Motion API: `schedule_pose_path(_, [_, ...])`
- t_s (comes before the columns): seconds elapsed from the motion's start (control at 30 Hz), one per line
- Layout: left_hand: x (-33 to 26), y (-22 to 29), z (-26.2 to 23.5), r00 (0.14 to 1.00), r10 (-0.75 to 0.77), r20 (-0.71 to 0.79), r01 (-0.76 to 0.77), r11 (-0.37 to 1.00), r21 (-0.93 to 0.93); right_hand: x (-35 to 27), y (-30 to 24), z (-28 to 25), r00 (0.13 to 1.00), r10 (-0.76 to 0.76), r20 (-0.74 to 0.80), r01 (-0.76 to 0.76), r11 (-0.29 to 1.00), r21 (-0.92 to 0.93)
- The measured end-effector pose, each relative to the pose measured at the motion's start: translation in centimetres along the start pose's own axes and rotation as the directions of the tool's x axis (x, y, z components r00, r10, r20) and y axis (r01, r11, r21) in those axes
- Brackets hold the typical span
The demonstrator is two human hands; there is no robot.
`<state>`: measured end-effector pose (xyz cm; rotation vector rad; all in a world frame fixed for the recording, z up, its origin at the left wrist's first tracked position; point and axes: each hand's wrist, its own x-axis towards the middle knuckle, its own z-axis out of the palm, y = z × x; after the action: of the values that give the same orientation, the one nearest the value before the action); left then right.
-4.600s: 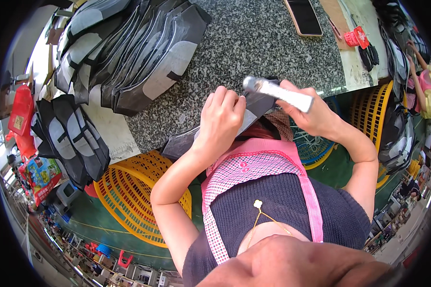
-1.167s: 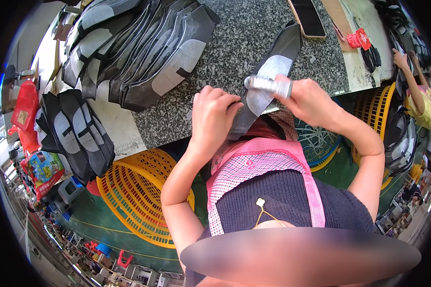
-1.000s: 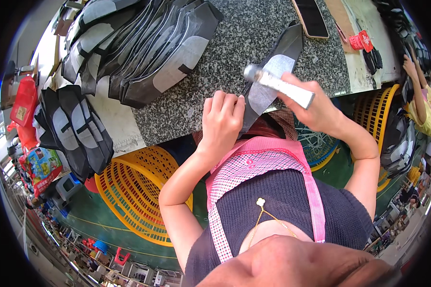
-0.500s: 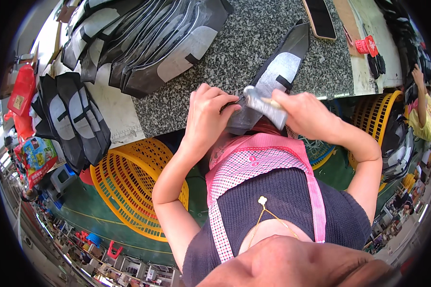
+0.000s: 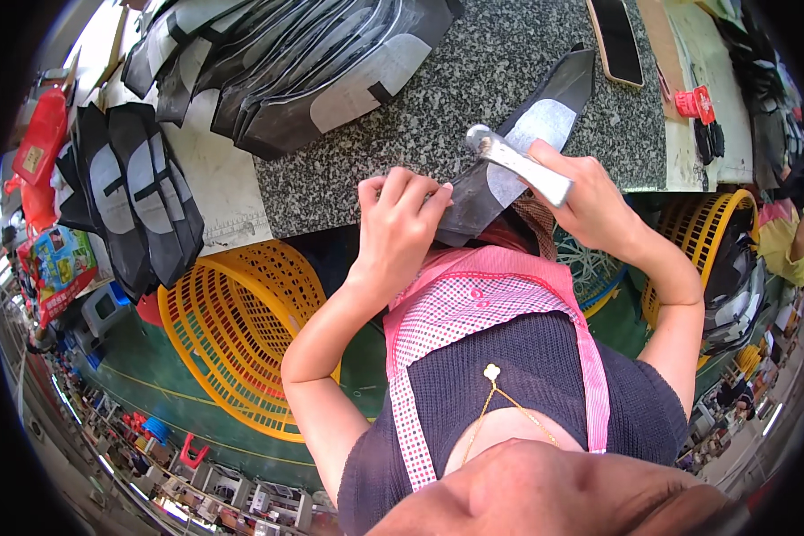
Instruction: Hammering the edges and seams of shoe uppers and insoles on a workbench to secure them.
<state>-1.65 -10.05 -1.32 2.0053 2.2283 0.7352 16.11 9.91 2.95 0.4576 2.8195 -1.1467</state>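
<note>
A black and grey shoe-upper piece lies across the near edge of the speckled granite slab. My left hand pinches its lower end at the slab's edge. My right hand grips the handle of a small metal hammer, whose head hangs just above the piece near its grey patch.
A pile of like pieces covers the slab's far left; more hang at the left. A phone lies at the far right. Yellow baskets stand at the lower left and at the right. Another person is at the right edge.
The hammer has gone up and down over the piece several times. The piece now lies further onto the slab, and my left hand has shifted along its lower end.
</note>
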Motion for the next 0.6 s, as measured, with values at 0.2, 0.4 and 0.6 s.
schedule_pose_path(0.2, [-0.7, -0.2, 0.7, 0.959, -0.195, -0.204, 0.184, 0.98, -0.072, -1.1, -1.2, 1.2, 0.994, -0.012, 0.104, 0.006, 0.998, 0.059])
schedule_pose_path(0.4, [-1.5, 0.5, 1.7, 0.928, -0.331, -0.171, 0.284, 0.926, -0.249, -0.3, -1.3, 0.6, 1.0, -0.007, -0.004, 0.008, 0.981, 0.194])
schedule_pose_path(0.6, [-1.3, 1.0, 0.9, 0.977, -0.129, -0.168, 0.124, 0.991, -0.041, 0.3, -1.0, 1.0, 0.991, 0.014, 0.133, -0.012, 1.0, -0.011])
